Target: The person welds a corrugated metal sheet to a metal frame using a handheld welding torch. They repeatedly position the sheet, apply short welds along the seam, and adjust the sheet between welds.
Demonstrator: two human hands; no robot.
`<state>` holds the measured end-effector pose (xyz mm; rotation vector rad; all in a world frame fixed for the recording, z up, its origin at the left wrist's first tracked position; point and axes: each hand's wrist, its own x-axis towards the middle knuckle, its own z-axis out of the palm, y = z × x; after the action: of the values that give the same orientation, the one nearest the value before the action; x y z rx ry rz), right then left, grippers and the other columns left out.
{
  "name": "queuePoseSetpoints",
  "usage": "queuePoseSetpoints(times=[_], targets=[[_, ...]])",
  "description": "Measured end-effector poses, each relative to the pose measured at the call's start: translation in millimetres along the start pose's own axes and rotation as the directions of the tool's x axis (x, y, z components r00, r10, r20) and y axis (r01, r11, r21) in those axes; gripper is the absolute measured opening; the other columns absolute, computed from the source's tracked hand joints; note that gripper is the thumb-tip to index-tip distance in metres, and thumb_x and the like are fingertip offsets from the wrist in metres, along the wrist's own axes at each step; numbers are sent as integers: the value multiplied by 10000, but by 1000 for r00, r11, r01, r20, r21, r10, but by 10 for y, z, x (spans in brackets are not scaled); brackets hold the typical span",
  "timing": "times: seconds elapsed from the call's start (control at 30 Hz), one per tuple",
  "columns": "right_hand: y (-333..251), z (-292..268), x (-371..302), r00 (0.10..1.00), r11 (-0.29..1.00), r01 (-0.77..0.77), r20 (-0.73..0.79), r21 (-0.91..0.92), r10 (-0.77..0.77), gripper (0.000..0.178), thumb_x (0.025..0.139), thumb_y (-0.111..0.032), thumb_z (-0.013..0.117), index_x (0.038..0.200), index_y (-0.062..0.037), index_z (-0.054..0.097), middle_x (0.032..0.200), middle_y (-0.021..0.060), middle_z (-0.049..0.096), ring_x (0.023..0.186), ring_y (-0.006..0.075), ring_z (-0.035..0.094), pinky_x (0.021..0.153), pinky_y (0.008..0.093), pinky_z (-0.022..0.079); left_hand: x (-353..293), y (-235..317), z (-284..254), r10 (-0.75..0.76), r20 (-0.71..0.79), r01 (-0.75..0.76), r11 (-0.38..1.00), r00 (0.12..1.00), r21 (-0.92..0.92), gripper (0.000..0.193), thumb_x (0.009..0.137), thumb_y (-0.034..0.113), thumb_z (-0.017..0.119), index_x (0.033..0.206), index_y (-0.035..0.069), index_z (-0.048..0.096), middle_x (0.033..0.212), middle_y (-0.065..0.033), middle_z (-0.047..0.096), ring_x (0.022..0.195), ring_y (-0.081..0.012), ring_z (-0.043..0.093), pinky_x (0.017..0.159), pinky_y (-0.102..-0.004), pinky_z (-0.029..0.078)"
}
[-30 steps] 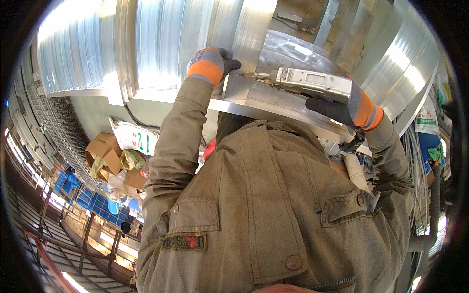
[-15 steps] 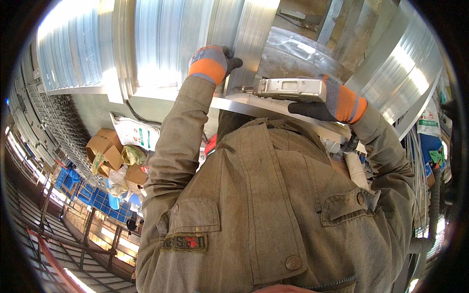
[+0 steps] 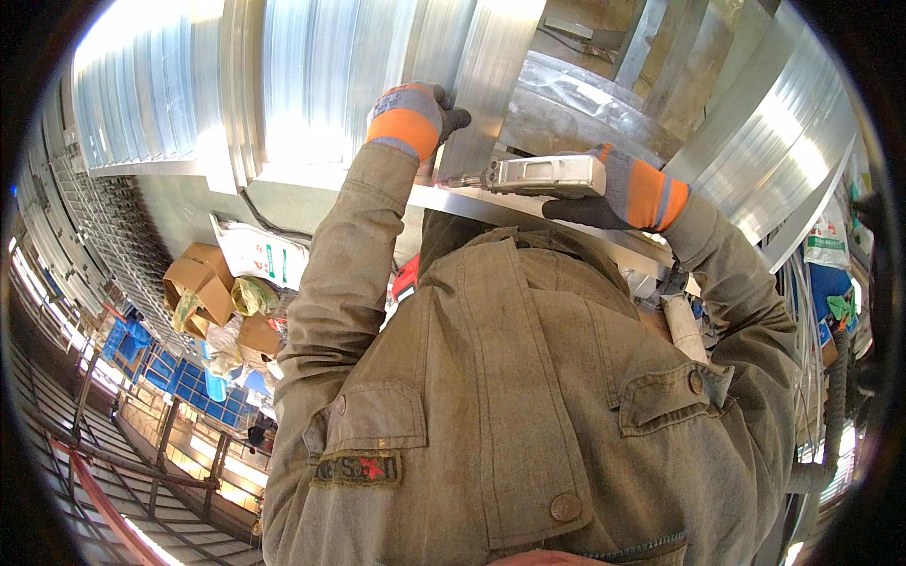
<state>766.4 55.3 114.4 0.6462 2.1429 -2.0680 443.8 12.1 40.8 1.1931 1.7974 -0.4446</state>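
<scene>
Left hand (image 3: 408,115): on metal profile (image 3: 486,85), grip unclear.
Right hand (image 3: 628,191): gripping silver tool (image 3: 547,174)!
Tool tip (image 3: 464,180): wants steady, square guiding.

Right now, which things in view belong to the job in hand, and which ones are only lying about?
In the job, it seems:
silver tool, held in the right grip
metal profile, by the left grip

Probably just lying about:
cardboard box
white sack, left side
pale tube
</scene>
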Motion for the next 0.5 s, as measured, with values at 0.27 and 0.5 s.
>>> queuePoseSetpoints(times=[0.27,0.5], targets=[[75,59,19,998,998,58,-2,-29,-58,475,1062,-368,828,1416,-59,756,1192,165,842,965,304,798,894,400,629,57,-9,14,-8,53,8,1000,999,0,646,952,584,847,1392,113,799,1174,-144,845,1060,-324,792,956,-487,618],[154,77,0,999,1000,-6,35,-5,6,483,1059,-367,835,1418,-54,752,1221,166,838,1005,287,803,929,391,634,55,-19,5,6,42,-7,1000,999,21,672,959,570,858,1431,98,776,1179,-156,851,1023,-305,813,936,-461,631]])
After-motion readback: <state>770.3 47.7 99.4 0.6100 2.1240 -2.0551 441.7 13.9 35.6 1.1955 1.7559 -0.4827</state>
